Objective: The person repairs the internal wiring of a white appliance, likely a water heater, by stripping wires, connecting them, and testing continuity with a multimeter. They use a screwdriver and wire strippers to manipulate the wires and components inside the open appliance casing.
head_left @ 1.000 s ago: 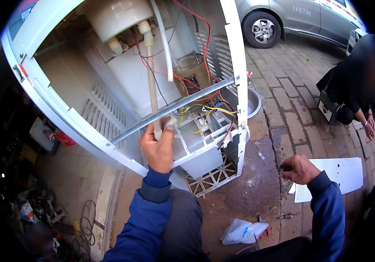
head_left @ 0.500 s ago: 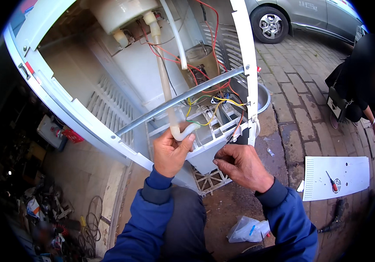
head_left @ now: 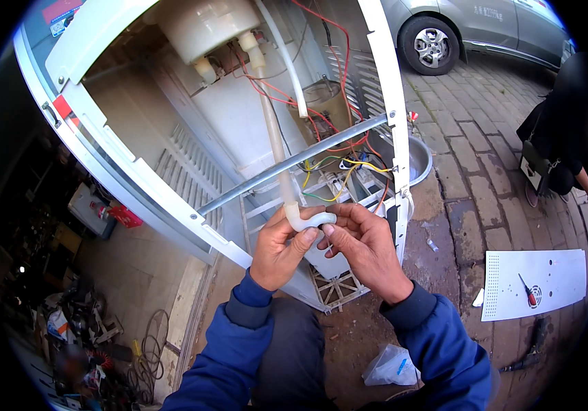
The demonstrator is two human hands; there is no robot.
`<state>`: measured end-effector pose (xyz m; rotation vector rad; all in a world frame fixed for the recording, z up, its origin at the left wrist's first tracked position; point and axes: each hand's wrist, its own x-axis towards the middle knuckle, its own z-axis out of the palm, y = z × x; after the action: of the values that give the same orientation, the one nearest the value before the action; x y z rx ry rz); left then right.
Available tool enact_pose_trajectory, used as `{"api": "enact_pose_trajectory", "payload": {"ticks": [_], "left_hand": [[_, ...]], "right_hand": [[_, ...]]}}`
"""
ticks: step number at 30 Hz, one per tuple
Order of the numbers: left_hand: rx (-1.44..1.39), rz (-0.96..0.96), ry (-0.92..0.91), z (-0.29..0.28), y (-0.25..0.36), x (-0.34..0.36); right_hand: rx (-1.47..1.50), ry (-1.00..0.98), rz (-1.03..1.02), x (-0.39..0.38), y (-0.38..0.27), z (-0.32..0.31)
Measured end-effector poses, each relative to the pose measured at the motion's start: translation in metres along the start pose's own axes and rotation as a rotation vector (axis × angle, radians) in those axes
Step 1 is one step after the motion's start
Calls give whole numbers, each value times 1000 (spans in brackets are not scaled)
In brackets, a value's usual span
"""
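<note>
My left hand [head_left: 277, 253] grips the bent lower end of a translucent drain tube [head_left: 271, 130], which hangs from a white plastic tank [head_left: 198, 31] inside the open white appliance cabinet [head_left: 236, 246]. My right hand [head_left: 366, 250] is closed on the tip of the curved translucent elbow [head_left: 304, 220], its thumb and fingers touching it beside my left thumb. Behind my hands, a metal crossbar [head_left: 239, 193] spans the cabinet, with red, yellow and green wires around it. A cylindrical container [head_left: 318, 120] sits among the wires.
A white perforated panel [head_left: 506, 288] with a red-handled screwdriver [head_left: 531, 296] lies on the paving, near a dark tool [head_left: 530, 346] and plastic bag [head_left: 390, 366]. A metal basin [head_left: 417, 157] stands right of the cabinet. A bent-over person [head_left: 554, 130], a grey car [head_left: 486, 27] and left-side clutter [head_left: 75, 322] surround it.
My right hand has moved from beside the panel leftward onto the tube's elbow. My left hand has drawn the elbow out below the crossbar, and it points rightward now.
</note>
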<state>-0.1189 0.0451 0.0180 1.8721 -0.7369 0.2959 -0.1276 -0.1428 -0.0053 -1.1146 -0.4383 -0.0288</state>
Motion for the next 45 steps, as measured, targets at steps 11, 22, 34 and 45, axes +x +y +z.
{"api": "enact_pose_trajectory", "payload": {"ticks": [11, 22, 34, 45], "left_hand": [[-142, -86, 233, -11, 23, 38], [204, -74, 464, 0, -21, 60], [-8, -99, 406, 2, -41, 64], [-78, -101, 407, 6, -40, 63]], "right_hand": [[-113, 190, -87, 18, 9, -10], [-583, 218, -155, 33, 3, -2], [-461, 152, -112, 30, -1, -13], [-504, 143, -122, 31, 5, -18]]}}
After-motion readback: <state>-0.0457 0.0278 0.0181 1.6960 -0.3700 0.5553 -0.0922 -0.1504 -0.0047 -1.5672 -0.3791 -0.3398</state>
